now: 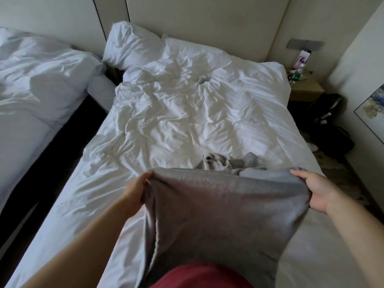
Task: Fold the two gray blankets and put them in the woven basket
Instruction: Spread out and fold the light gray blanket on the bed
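A gray blanket (220,213) hangs stretched between my two hands over the near end of the bed, its lower part falling toward my body. My left hand (135,194) pinches its upper left corner and my right hand (313,192) grips its upper right corner. Just beyond the held edge, a second gray blanket (224,162) lies crumpled on the white bedding, partly hidden by the first. No woven basket is in view.
The bed (176,113) has rumpled white bedding and a pillow (128,46) at the head. A second bed (37,80) stands to the left across a dark gap. A nightstand (305,90) with bottles and dark bags (330,129) sit on the right.
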